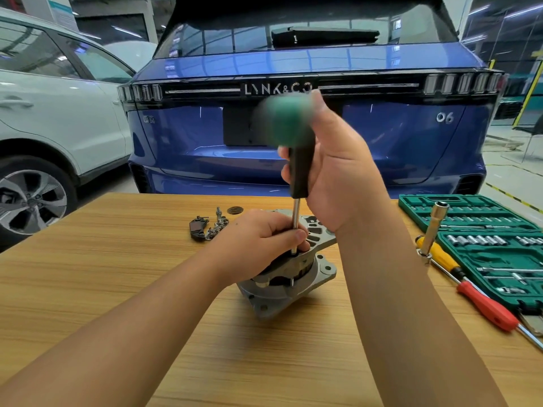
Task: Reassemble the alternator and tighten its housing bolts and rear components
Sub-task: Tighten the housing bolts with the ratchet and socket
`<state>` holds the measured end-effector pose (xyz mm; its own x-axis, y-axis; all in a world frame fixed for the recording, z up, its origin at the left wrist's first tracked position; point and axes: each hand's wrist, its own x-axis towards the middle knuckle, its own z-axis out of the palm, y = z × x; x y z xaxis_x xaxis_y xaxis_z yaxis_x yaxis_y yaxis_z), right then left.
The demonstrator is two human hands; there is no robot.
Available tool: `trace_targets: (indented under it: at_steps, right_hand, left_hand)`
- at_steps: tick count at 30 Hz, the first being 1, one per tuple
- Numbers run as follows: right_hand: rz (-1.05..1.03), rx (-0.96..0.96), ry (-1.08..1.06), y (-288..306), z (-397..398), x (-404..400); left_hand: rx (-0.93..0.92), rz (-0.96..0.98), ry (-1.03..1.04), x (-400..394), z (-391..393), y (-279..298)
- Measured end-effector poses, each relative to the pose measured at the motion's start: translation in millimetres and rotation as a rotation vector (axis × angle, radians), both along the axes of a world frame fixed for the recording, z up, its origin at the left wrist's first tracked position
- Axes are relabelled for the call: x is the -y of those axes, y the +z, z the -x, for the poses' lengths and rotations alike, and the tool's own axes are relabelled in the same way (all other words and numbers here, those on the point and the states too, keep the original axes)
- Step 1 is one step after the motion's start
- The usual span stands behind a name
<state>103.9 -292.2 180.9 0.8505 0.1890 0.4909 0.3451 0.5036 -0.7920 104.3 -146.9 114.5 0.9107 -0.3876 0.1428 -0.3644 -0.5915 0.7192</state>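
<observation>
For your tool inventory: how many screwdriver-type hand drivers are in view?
3: green-and-black driver gripped by the right hand on the alternator; yellow-handled and red-handled drivers beside the socket case. Others may be hidden.

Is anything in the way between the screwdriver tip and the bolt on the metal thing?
Nothing visible blocks it. The screwdriver, gripped by the right hand, runs straight down to the alternator housing. The left hand pinches the shaft beside the tip, not under it.

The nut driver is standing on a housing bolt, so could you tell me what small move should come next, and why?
Probably turn the nut driver with the right hand to run the bolt down. Its shaft stands upright with its tip seated at the alternator rim, the left hand steadies it, and a gap shows between the housing halves.
</observation>
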Motion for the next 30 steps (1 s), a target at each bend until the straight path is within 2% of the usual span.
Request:
trace_targets:
  at_steps: [4,12,14,18,21,25,27,30]
  right_hand:
    - [0.062,0.213,-0.512,-3.9,8.0,-16.1]
    - [0.15,0.425,-0.753,-4.0,4.2,-26.9]
    - [0.098,0.367,-0.642,-1.3,3.2,-23.4]
    - [-0.032,0.076,-0.067,10.1,2.8,-2.6]
    - [-0.065,-0.1,0.225,16.1,1.1,11.1]
    - [-0.114,-0.241,0.305,16.9,0.4,14.5]
    - [-0.201,-0.281,0.332,17.5,-0.2,15.9]
    - [-0.278,-0.249,0.28,13.2,-0.4,18.3]
  left_hand:
    - [0.025,-0.024,-0.013,-0.2,2.6,0.0]
    - [0.031,-0.04,-0.035,3.2,3.7,0.0]
    - [0.026,-0.044,-0.034,2.9,1.8,-0.4]
    - [0.005,-0.028,-0.031,1.1,-1.6,0.8]
    - [0.008,-0.024,-0.027,1.1,-1.4,2.0]
    - [0.002,-0.012,-0.029,2.2,0.4,1.2]
    - [-0.001,0.001,-0.024,2.3,-0.2,0.1]
    - [0.006,0.015,-0.032,2.9,-0.5,-1.6]
